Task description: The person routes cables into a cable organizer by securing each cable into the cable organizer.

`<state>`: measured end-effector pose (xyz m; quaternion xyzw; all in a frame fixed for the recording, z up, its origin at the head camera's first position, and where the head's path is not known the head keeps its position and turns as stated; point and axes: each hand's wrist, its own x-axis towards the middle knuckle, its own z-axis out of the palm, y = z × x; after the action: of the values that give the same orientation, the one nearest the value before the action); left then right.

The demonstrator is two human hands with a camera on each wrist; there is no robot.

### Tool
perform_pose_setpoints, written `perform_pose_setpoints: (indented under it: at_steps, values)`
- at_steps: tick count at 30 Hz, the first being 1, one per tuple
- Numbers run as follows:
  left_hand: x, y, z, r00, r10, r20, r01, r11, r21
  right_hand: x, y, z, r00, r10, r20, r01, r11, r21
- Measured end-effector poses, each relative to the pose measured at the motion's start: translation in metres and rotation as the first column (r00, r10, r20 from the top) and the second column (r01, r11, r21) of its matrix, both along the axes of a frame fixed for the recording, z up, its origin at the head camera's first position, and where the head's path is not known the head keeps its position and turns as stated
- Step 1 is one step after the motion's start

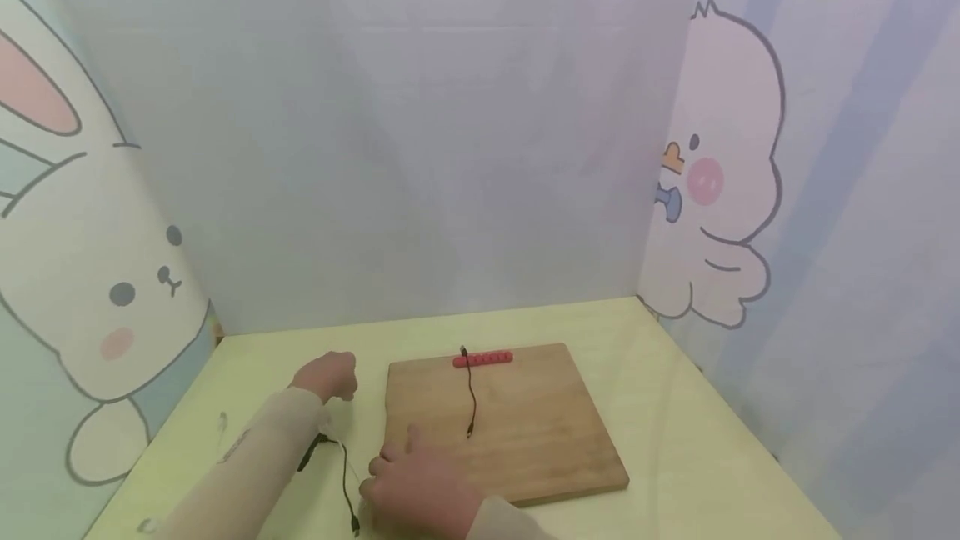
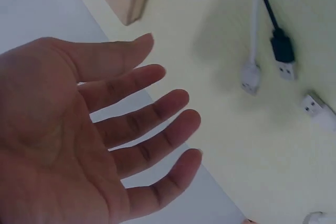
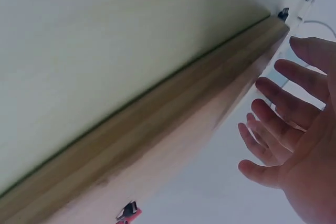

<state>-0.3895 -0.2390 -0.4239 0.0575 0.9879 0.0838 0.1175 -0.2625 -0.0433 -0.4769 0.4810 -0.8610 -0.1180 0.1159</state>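
Note:
My left hand (image 1: 326,375) hovers over the table to the left of a wooden cutting board (image 1: 510,432). Its fingers are spread and hold nothing in the left wrist view. Near it lie a white USB cable (image 2: 251,77), a black USB cable (image 2: 282,48) and another white USB plug (image 2: 317,111). Over the board's near left corner is my right hand (image 1: 423,482), empty, fingers loosely bent. On the board's far edge sits a red ridged strip (image 1: 491,358). A short black cable (image 1: 472,394) runs from the strip's left end down across the wood.
The pale yellow table (image 1: 697,440) extends around the board. Clear, small objects (image 1: 148,525) lie near its left edge. Fabric walls (image 1: 450,148) with a printed rabbit (image 1: 90,307) and chick (image 1: 727,107) enclose the back and sides.

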Motion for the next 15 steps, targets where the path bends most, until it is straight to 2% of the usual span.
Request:
perform_pose_setpoints:
  at_steps: [5, 9, 12, 15]
  values:
    - [0.015, -0.019, -0.020, 1.000, 0.003, -0.004, -0.003, 0.998, -0.060, 0.008, -0.003, -0.012, 0.994, 0.024, -0.111, -0.022, 1.000, 0.017]
    - [0.017, -0.025, -0.035, 0.999, -0.042, -0.027, 0.040, 0.996, -0.083, 0.013, -0.005, -0.014, 0.994, 0.024, -0.105, -0.020, 0.999, 0.039]
    - [0.013, -0.032, -0.034, 1.000, -0.029, 0.003, 0.029, 0.997, -0.066, 0.018, -0.007, -0.011, 0.996, 0.034, -0.086, -0.029, 0.998, 0.057]
    - [0.010, -0.040, -0.028, 0.999, -0.006, 0.036, 0.008, 0.999, -0.039, 0.023, -0.009, -0.008, 0.990, 0.058, -0.127, -0.050, 0.997, 0.062]
